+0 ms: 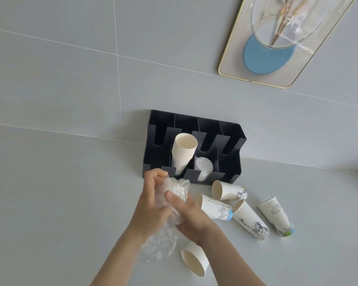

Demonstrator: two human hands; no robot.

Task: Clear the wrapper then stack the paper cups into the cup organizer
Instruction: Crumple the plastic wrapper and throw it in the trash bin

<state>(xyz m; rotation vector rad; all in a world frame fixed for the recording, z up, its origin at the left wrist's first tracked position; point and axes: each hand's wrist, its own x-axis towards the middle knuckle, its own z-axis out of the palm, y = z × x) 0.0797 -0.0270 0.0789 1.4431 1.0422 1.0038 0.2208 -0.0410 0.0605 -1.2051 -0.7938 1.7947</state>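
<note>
A crumpled clear plastic wrapper (pixel 163 234) is held between my left hand (pixel 151 201) and my right hand (pixel 186 215), both closed on it just in front of the black cup organizer (pixel 232 139). The wrapper's loose end trails down toward me. A stack of paper cups (pixel 183 151) leans in one organizer slot, and clear lids (pixel 203 168) fill the slot to its right. Several loose printed paper cups lie on their sides on the table: one (pixel 228 190) near the organizer, others (pixel 215 207) (pixel 250 219) (pixel 276 215) to the right, and one (pixel 194 259) under my right wrist.
The organizer stands against a grey tiled wall (pixel 70 69) on a pale grey table (pixel 50 203). A gold-rimmed framed picture (pixel 277 58) hangs on the wall at upper right.
</note>
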